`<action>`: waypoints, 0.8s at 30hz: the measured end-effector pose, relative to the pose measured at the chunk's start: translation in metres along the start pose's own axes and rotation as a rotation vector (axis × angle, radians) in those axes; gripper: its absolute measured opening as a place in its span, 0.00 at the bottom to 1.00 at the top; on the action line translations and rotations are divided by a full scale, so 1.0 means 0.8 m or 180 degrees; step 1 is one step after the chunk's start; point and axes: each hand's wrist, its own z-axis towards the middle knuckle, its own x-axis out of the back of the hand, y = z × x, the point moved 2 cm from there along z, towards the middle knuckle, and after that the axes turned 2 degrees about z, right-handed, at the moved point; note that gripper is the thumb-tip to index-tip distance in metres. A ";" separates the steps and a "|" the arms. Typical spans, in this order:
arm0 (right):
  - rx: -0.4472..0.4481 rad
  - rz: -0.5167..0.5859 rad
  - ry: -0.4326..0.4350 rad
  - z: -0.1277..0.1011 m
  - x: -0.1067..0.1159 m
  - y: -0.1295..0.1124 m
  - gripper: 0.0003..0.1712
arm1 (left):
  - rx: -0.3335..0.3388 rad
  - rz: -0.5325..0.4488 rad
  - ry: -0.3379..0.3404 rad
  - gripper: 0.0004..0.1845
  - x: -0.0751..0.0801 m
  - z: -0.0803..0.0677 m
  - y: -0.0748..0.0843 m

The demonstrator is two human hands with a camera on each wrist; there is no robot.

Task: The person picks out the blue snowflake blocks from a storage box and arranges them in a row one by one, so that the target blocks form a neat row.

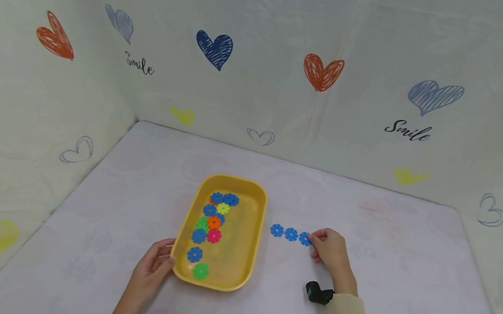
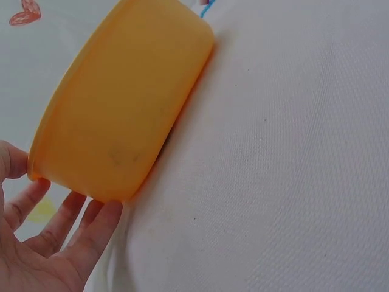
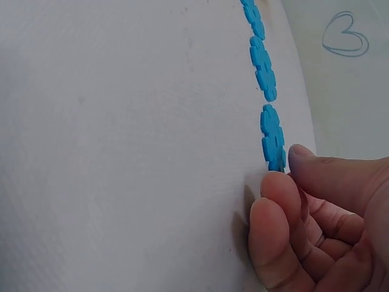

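On the left, the left hand (image 1: 152, 269) rests with relaxed, straight fingers against the near left corner of the yellow tray (image 1: 246, 246), touching its wall rather than gripping it; a nudge from here could slide the tray across the smooth cloth of the worktop (image 1: 408, 297) and set the loose discs (image 1: 212, 223) inside shifting. Those discs, blue, green, orange, pink and yellow, lie along the tray's left side. Just right of the tray a short row of blue discs (image 1: 290, 234) sits flat on the worktop, the third blue disc (image 3: 273, 137) pinched at its edge by the right hand (image 1: 330, 252), thumb and fingertips closed on it. A careless drag could knock its neighbour and spoil the spacing. Nothing stands between tray and row.
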 end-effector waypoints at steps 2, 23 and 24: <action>0.0003 0.0064 -0.0009 -0.001 0.000 0.001 0.14 | -0.0032 -0.0015 0.0002 0.19 0.000 0.000 0.001; 0.0415 0.0278 0.0120 -0.035 0.009 -0.021 0.16 | -0.0084 -0.0030 -0.0038 0.21 -0.002 -0.002 0.004; 0.0433 0.0289 0.0126 -0.038 0.010 -0.024 0.16 | -0.0092 -0.0030 -0.0031 0.21 -0.003 -0.002 0.004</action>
